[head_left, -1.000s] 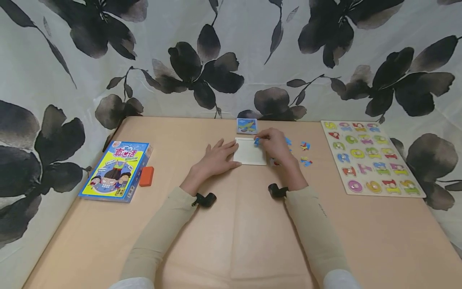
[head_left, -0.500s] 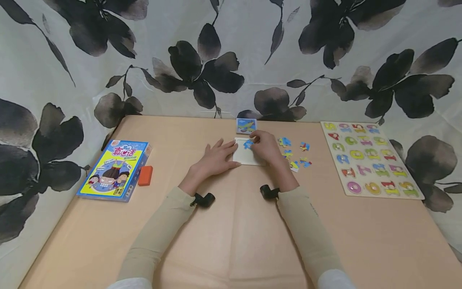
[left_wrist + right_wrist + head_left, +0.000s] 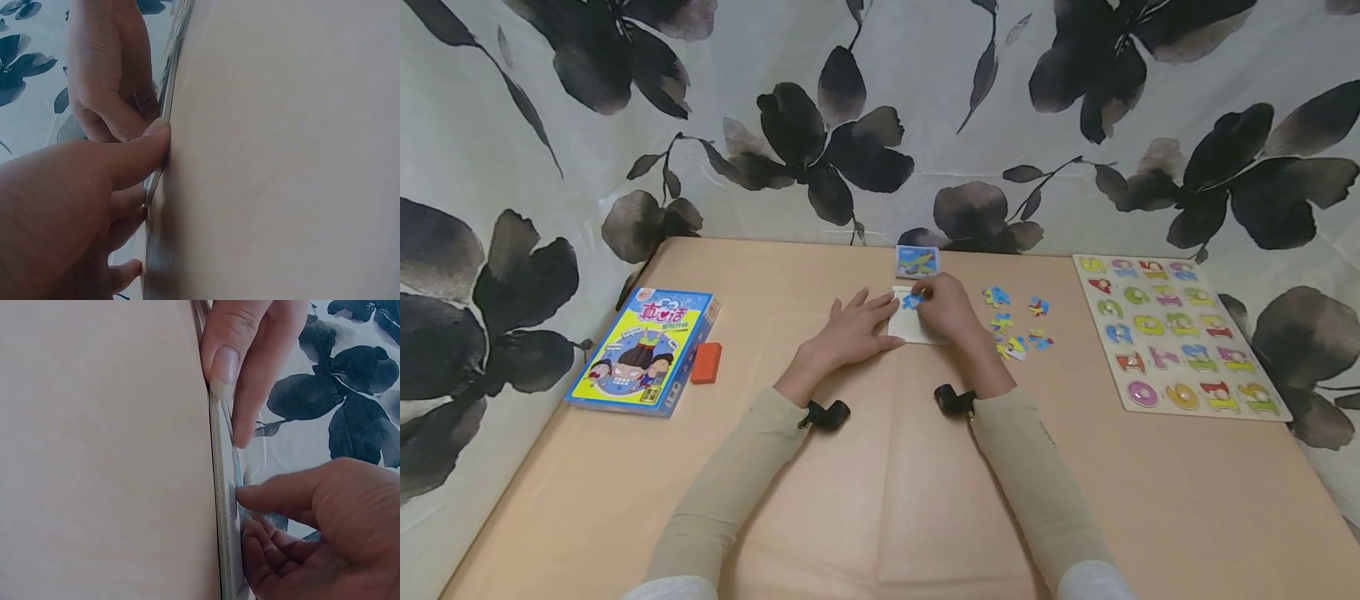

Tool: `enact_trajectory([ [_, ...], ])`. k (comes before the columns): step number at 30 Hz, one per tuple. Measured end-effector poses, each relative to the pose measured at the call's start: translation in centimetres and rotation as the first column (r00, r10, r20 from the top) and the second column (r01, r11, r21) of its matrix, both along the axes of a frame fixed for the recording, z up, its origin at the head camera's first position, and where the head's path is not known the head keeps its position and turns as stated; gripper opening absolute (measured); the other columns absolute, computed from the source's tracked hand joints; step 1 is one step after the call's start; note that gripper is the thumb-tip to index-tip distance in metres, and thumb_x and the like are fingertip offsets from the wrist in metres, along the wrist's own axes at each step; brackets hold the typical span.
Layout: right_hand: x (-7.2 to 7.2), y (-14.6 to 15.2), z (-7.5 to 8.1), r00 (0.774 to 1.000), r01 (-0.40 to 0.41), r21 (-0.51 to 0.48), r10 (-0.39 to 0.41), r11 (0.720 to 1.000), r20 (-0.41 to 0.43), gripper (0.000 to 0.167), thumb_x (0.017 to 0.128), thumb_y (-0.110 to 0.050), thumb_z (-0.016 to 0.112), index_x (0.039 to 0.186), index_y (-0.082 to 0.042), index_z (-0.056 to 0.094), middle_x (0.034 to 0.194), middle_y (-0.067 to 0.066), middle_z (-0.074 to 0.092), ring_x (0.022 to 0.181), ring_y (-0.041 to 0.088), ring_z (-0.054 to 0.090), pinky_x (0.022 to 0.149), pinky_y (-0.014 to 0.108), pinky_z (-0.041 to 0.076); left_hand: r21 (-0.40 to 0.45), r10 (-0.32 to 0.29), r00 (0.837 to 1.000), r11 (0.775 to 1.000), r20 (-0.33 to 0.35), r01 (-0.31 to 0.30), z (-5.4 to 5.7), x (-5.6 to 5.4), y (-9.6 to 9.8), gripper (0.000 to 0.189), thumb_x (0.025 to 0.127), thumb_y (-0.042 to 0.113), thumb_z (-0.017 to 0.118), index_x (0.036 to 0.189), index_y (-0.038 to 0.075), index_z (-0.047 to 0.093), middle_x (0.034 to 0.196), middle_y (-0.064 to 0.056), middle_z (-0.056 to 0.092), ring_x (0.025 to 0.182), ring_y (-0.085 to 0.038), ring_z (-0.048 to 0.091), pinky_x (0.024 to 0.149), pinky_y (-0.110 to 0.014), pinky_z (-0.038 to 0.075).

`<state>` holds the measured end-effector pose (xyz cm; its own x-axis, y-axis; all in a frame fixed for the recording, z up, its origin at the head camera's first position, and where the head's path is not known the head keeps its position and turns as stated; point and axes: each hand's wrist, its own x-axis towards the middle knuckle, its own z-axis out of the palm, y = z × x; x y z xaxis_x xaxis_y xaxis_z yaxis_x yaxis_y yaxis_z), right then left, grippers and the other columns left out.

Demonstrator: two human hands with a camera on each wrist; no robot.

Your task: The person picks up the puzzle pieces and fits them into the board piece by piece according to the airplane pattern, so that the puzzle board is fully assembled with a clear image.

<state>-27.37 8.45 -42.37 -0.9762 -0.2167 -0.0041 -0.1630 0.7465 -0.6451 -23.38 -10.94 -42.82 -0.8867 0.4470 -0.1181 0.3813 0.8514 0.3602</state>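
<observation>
My left hand (image 3: 852,327) lies with extended fingers on the left side of a small white puzzle tray (image 3: 917,332). Its thumb (image 3: 153,145) touches the tray's near edge in the left wrist view. Over the tray's right side, my right hand (image 3: 950,308) pinches a blue jigsaw piece (image 3: 912,301) at the upper left of the tray. The right wrist view shows thumb and curled fingers at the thin blue piece (image 3: 238,467), low against the tray (image 3: 220,481); how it seats is hidden. Several loose jigsaw pieces (image 3: 1002,320) lie to the right.
Behind the tray is a small picture card (image 3: 917,262) with a yellow shape on blue. To the left are a blue and yellow box (image 3: 642,350) and an orange block (image 3: 705,363). A large board (image 3: 1180,333) of colourful shapes lies at the right.
My right hand has moved left with the blue piece, from the tray's right edge to its upper left. More loose pieces now show. My left hand has stayed in place.
</observation>
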Motion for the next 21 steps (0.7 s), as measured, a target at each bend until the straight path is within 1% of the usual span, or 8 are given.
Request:
enact_trajectory([
  [5, 0.0, -0.13, 0.02, 1.0, 0.001, 0.001, -0.001, 1.0, 0.015, 0.03, 0.086, -0.011, 0.07, 0.115, -0.003, 0.069, 0.109, 0.015, 0.062, 0.098, 0.028, 0.055, 0.091, 0.042, 0.049, -0.004, -0.001, 1.0, 1.0, -0.01, 0.001, -0.2, -0.11, -0.03, 0.073, 0.095, 0.059, 0.054, 0.157, 0.025, 0.031, 0.166, 0.006, 0.025, 0.156, -0.035, 0.011, 0.116, -0.073, 0.008],
  [7, 0.03, -0.19, 0.06, 1.0, 0.0, 0.006, 0.0, 1.0, 0.023, 0.031, 0.087, -0.013, 0.07, 0.116, -0.003, 0.068, 0.11, 0.015, 0.062, 0.099, 0.028, 0.055, 0.091, 0.042, 0.049, -0.001, -0.004, 1.0, 1.0, -0.009, 0.004, -0.24, -0.12, -0.02, 0.074, 0.095, 0.059, 0.054, 0.157, 0.025, 0.032, 0.166, 0.006, 0.025, 0.156, -0.035, 0.011, 0.116, -0.073, 0.008],
  [10, 0.0, -0.25, 0.11, 1.0, -0.001, 0.012, 0.001, 1.0, 0.022, 0.03, 0.087, -0.01, 0.066, 0.116, -0.002, 0.068, 0.109, 0.016, 0.063, 0.098, 0.028, 0.055, 0.09, 0.042, 0.049, 0.006, -0.01, 1.0, 1.0, -0.01, 0.01, -0.22, -0.11, 0.03, 0.074, 0.095, 0.059, 0.054, 0.157, 0.025, 0.032, 0.166, 0.006, 0.025, 0.156, -0.035, 0.011, 0.116, -0.074, 0.008],
  [13, -0.13, -0.3, 0.09, 1.0, -0.019, 0.005, 0.019, 1.0, 0.014, 0.032, 0.086, -0.004, 0.062, 0.117, -0.002, 0.068, 0.11, 0.015, 0.064, 0.098, 0.028, 0.055, 0.091, 0.042, 0.049, 0.013, -0.009, 1.0, 1.0, -0.008, 0.009, -0.11, -0.04, 0.05, 0.074, 0.095, 0.058, 0.055, 0.157, 0.024, 0.032, 0.166, 0.006, 0.025, 0.156, -0.035, 0.011, 0.116, -0.074, 0.008],
  [17, -0.29, -0.42, 0.1, 0.999, -0.05, -0.016, 0.05, 0.999, 0.011, 0.036, 0.086, -0.001, 0.06, 0.121, -0.002, 0.066, 0.115, 0.014, 0.066, 0.1, 0.027, 0.056, 0.095, 0.041, 0.05, 0.016, -0.004, 1.0, 1.0, -0.007, 0.004, 0.03, 0.09, -0.02, 0.074, 0.095, 0.057, 0.056, 0.157, 0.024, 0.032, 0.166, 0.005, 0.025, 0.156, -0.036, 0.011, 0.116, -0.074, 0.007],
  [21, -0.3, -0.61, 0.17, 0.999, -0.038, -0.017, 0.038, 0.999, -0.005, 0.033, 0.087, 0.001, 0.06, 0.119, -0.001, 0.067, 0.112, 0.014, 0.065, 0.098, 0.027, 0.056, 0.092, 0.04, 0.051, 0.025, -0.004, 1.0, 1.0, -0.011, 0.004, 0.08, 0.14, -0.09, 0.073, 0.096, 0.056, 0.056, 0.157, 0.023, 0.032, 0.165, 0.004, 0.026, 0.155, -0.036, 0.011, 0.115, -0.074, 0.007],
])
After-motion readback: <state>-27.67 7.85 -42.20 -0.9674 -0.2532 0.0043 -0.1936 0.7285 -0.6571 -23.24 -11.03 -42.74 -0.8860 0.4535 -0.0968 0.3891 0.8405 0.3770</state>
